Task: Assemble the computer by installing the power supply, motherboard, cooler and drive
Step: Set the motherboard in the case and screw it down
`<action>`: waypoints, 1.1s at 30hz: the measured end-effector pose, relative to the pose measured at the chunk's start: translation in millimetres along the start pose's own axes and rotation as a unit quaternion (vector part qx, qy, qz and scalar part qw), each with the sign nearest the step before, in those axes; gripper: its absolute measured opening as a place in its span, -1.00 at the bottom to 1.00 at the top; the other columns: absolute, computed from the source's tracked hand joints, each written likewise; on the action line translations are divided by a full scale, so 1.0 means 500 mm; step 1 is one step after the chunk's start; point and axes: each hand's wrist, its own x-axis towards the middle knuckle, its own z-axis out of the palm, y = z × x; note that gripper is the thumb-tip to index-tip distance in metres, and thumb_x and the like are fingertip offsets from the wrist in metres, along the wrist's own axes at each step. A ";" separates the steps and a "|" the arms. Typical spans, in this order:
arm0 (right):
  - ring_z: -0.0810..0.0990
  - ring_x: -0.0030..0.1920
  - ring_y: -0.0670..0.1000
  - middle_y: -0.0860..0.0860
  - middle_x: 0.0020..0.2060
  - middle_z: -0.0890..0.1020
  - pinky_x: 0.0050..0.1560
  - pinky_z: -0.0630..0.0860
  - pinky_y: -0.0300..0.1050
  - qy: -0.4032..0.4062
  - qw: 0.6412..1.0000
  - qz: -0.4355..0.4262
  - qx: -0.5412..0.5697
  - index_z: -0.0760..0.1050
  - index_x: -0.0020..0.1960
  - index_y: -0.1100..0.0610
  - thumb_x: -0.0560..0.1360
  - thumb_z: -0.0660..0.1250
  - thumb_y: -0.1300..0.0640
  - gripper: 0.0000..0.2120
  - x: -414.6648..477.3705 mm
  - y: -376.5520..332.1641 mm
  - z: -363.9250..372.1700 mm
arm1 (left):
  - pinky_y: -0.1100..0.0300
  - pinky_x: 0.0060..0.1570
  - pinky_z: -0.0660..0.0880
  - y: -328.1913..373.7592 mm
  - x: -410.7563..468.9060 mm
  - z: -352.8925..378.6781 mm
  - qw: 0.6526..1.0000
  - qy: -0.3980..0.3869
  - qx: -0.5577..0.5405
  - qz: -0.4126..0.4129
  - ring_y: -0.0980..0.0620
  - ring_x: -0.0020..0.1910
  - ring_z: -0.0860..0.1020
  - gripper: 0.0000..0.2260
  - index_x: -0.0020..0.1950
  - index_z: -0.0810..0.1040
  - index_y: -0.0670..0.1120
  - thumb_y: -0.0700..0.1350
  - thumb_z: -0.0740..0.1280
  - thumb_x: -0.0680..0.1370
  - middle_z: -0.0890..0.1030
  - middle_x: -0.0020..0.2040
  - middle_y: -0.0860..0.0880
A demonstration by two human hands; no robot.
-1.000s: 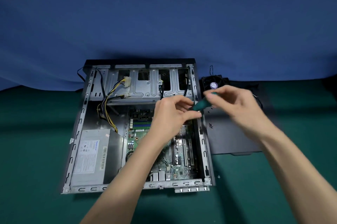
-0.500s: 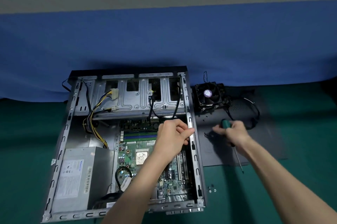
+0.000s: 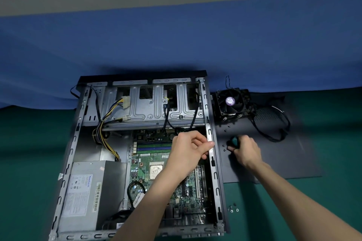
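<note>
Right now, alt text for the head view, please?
The left hand grips the right edge of an open computer case holding a power supply and motherboard. The right hand holds a green screwdriver over the dark panel beside it, near the cooler.

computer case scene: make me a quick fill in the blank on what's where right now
The power supply sits in the near-____ corner of the case.
The right hand grips a screwdriver with a ____ handle.
The cooler lies ____ the case, on the dark side panel.
Missing words: left; green; outside.
</note>
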 end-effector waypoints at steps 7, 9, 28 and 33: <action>0.48 -0.33 0.04 0.11 -0.35 0.54 -0.38 0.34 -0.18 0.030 0.945 0.049 0.322 0.51 -0.22 0.27 0.47 0.43 0.25 -0.85 -0.019 -0.011 -0.077 | 0.20 -0.33 0.57 0.008 -0.020 -0.016 0.998 0.063 -0.026 0.018 0.05 -0.52 0.56 -0.91 -0.22 0.62 -0.07 -0.12 0.51 0.41 0.62 -0.38 0.00; 0.37 -0.54 -0.07 0.12 -0.40 0.52 -0.54 0.25 -0.29 -0.017 0.890 0.054 0.452 0.50 -0.22 0.28 0.49 0.38 0.33 -0.87 -0.053 -0.053 -0.128 | 0.24 -0.32 0.54 0.027 -0.028 -0.019 0.996 0.069 -0.039 0.046 0.04 -0.54 0.55 -0.94 -0.19 0.65 -0.04 -0.11 0.51 0.41 0.62 -0.38 0.00; 0.21 -0.60 -0.13 0.10 -0.39 0.53 -0.64 0.13 -0.30 -0.255 0.763 0.023 0.594 0.50 -0.24 0.29 0.42 0.41 0.25 -0.87 -0.197 -0.249 -0.185 | 0.13 -0.20 0.60 0.058 -0.068 -0.126 0.972 0.103 -0.014 0.209 0.06 -0.31 0.64 -0.93 -0.13 0.70 -0.16 -0.21 0.49 0.41 0.65 -0.23 -0.03; 0.37 -0.45 -0.02 0.02 -0.45 0.45 -0.42 0.33 -0.18 0.064 0.947 -0.040 0.312 0.40 -0.34 0.14 0.51 0.38 0.17 -0.71 -0.157 -0.224 -0.162 | 0.40 -0.13 0.50 -0.049 -0.050 -0.125 0.975 0.097 0.150 0.132 0.23 -0.27 0.55 -0.88 -0.03 0.68 -0.15 -0.17 0.44 0.47 0.60 -0.18 0.07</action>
